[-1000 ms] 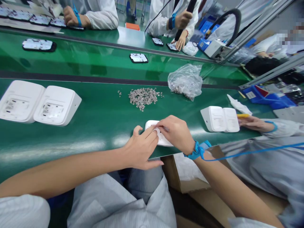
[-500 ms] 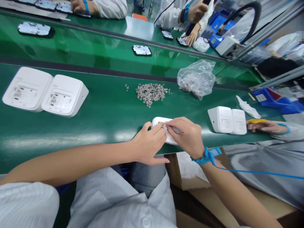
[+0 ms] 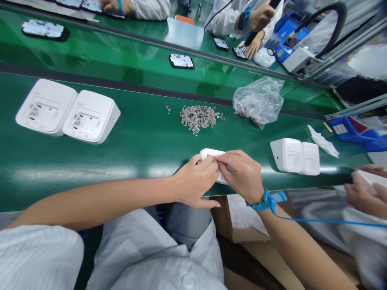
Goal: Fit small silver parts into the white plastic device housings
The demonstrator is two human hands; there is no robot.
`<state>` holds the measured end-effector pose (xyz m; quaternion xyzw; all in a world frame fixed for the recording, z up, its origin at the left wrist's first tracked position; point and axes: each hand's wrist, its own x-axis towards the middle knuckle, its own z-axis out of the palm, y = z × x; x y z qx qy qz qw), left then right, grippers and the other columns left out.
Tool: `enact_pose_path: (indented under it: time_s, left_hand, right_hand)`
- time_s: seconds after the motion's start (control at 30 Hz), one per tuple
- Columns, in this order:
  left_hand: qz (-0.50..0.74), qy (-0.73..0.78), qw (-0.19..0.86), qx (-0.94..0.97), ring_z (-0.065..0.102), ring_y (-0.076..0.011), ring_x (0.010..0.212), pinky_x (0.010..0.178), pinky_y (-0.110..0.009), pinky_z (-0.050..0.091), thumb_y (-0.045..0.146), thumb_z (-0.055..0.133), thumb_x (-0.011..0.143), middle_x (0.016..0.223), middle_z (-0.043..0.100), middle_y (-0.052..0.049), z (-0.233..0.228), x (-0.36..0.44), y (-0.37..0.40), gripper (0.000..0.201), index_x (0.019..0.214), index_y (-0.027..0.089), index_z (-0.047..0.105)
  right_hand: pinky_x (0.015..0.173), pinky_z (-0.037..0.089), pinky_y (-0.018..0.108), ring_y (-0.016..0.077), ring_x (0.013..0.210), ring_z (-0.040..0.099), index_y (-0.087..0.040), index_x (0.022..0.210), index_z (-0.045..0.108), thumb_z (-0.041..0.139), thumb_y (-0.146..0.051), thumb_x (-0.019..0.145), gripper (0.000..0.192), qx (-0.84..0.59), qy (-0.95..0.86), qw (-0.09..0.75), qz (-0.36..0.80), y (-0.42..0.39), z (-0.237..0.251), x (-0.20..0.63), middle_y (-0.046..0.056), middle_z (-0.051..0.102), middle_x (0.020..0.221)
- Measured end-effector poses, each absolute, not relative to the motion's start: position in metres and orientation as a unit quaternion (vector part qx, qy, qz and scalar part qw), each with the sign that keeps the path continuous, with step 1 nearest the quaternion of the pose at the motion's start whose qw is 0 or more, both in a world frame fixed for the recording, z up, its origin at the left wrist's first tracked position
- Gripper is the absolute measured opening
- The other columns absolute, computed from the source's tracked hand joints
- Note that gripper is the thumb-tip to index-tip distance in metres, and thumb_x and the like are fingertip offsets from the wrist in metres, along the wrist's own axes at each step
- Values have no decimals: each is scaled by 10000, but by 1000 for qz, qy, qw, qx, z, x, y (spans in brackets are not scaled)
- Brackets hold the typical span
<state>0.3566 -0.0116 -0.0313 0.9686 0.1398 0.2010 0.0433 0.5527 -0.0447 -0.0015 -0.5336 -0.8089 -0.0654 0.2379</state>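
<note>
A white plastic housing [image 3: 208, 152] lies in front of me near the table edge, mostly covered by my hands. My left hand [image 3: 196, 177] holds it, fingers bent over its face and thumb stretched out below. With thumb and fingertips pinched together, my right hand [image 3: 242, 173] works on the same face; whatever is in the pinch is hidden. A blue wrist strap [image 3: 266, 200] with a cord is on my right wrist. Just beyond the housing is a pile of small metal pieces [image 3: 198, 117].
Two white housings [image 3: 90, 117] stand at left, two more [image 3: 290, 155] at right. A clear plastic bag [image 3: 261, 100] lies behind the pile. Circuit boards in black frames [image 3: 181, 61] lie on the far green strip. Co-workers' hands [image 3: 365, 193] are at right and across. An open carton [image 3: 242, 217] stands below.
The view has shifted slightly, moving the table things rightward. My hands stay at the housing. The co-worker at right has drawn their hands back and now holds a white object.
</note>
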Motion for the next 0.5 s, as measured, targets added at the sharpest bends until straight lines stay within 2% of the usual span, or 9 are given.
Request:
enact_pose_path:
  time_s: [0.27,0.43,0.5]
  left_hand:
    - [204,138,66,967,510,-349,1158,924,-467,333,726,408,890,1066,616,-158,-31,356,-11,689,1029,91,636]
    - [202,138,10,970,486,-373,1201,868,-467,320,663,344,949,1135,618,-211,-32,353,-16,678,1090,63,627]
    - [204,141,-3,969,517,-352,1122,821,-458,314,640,314,968,1120,625,-211,-32,353,-18,666,1080,63,626]
  right_hand:
    - [866,540,383,240,958,658,-193,1016,723,476,-139,990,255,-469,-868,159,-35,-43,5,554,80,743,979]
    - [865,510,409,260,952,612,-175,1042,684,571,-193,932,159,-545,-799,248,-58,-36,6,559,98,705,994]
    - [859,493,427,275,945,595,-167,1001,687,628,-249,876,160,-567,-790,231,-37,-29,6,562,101,688,996]
